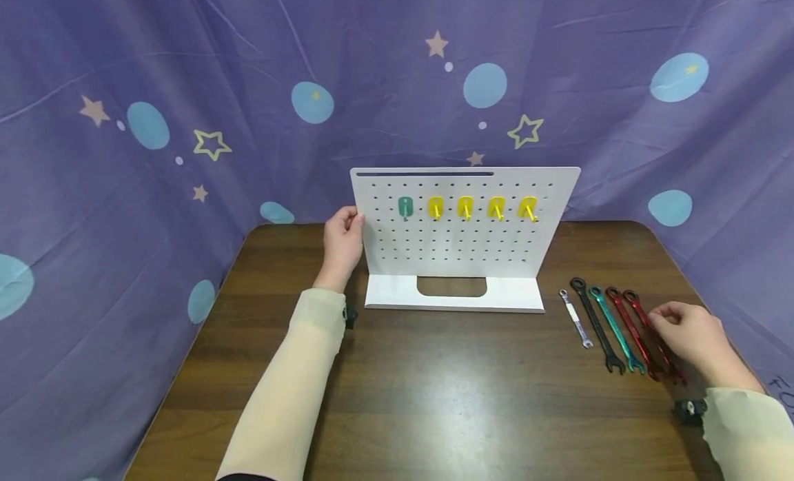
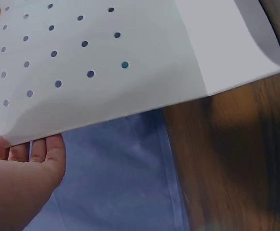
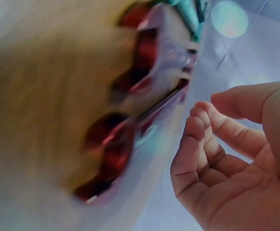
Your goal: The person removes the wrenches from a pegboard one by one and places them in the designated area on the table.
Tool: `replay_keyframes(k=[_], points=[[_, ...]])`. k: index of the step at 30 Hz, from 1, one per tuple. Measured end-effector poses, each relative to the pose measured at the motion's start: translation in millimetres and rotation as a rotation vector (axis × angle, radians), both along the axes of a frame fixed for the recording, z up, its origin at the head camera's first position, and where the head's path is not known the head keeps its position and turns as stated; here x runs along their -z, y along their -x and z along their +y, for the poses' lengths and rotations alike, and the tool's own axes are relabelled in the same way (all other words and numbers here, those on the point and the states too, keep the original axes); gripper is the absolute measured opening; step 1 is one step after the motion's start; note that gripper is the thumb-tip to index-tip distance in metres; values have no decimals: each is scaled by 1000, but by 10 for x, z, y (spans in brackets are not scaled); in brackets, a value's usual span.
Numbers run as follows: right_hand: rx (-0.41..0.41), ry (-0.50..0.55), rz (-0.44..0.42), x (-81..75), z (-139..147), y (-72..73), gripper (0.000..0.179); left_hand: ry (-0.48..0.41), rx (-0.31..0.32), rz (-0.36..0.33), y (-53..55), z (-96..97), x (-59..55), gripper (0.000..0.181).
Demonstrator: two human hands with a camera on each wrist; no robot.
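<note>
My left hand point(image 1: 342, 245) grips the left edge of a white pegboard point(image 1: 459, 250), thumb on its front face and fingers reaching behind. Over at the right, my right hand point(image 1: 697, 338) hovers beside the outermost red wrench point(image 1: 639, 310), fingers loosely bent. Nothing sits between its thumb and fingertips point(image 3: 202, 108) in the right wrist view. To the left of that wrench lie another red wrench point(image 1: 628, 320), a teal wrench point(image 1: 613, 326), a black wrench point(image 1: 594, 320) and a small silver wrench point(image 1: 575, 319), roughly side by side.
One green hook point(image 1: 406, 205) and several yellow hooks point(image 1: 466, 207) form a row on the upper pegboard. Its flat base point(image 1: 391, 292) stands on the brown wooden table point(image 1: 422, 384). Behind hangs a purple curtain point(image 1: 384, 67) with stars and dots.
</note>
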State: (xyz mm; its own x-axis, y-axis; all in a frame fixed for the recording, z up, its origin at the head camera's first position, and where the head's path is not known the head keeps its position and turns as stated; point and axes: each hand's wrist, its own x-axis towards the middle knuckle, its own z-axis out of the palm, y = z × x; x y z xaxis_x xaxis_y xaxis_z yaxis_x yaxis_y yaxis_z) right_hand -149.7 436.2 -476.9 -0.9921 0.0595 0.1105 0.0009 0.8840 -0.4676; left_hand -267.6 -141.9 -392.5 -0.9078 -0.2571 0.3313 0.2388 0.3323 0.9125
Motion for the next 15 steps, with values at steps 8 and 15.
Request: replay_keyframes(k=[8,15], points=[[-1,50,36,-162,-165,40,31,89,50,-67,-93,1,41,24],[-1,61,112,-272,-287,92,34,253,31,-99,-264,-100,106,27]])
